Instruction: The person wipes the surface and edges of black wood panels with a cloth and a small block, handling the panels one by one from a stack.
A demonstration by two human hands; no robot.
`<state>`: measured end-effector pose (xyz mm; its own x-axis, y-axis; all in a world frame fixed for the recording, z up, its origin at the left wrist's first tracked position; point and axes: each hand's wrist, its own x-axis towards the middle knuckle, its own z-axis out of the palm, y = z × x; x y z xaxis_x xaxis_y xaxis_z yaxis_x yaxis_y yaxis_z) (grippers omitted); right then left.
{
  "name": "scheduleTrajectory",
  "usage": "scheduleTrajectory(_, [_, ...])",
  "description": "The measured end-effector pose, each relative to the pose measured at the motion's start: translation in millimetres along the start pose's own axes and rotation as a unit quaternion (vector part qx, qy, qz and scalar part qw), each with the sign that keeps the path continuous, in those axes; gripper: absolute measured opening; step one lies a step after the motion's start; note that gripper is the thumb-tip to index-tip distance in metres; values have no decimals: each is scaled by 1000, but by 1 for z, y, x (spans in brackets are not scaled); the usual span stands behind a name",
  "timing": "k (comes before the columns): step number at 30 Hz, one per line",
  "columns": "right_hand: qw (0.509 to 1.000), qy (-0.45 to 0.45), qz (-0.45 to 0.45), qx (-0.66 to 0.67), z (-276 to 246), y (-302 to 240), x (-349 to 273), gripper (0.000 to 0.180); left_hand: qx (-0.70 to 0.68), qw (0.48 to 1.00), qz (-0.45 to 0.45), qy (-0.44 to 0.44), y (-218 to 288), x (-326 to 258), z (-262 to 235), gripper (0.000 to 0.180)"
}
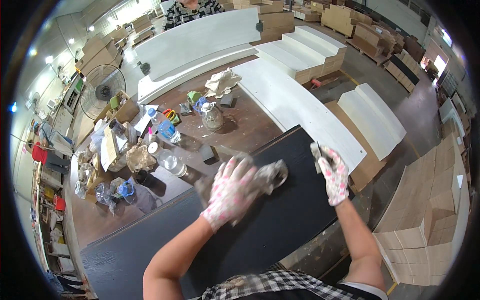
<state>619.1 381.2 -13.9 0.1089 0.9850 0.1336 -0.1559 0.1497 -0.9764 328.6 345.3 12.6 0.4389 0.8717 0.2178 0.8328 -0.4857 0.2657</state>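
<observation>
A long black board (295,185) lies across the table in front of me. My left hand (231,192), in a white work glove with pink dots, presses a crumpled grey rag (272,175) against the board's top; the rag bunches out on both sides of the fingers. At the board's right end is my right hand (334,175), gloved the same way. Its fingers and thumb close on a small, thin grey piece (316,156), held upright at the edge; its exact kind is hard to make out.
Beyond the board, the brown table (240,145) bears a dark block (209,154), water bottles (167,160), a glass jug (212,117) and a pale cloth (221,82). Long white boards (300,107) lie to the right. A fan (102,90) and a person (192,12) are farther back.
</observation>
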Motion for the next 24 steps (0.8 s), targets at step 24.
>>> scheduleTrajectory(24, [961, 132, -100, -221, -23, 22, 1, 41, 14, 963, -246, 106, -107, -133, -47, 19])
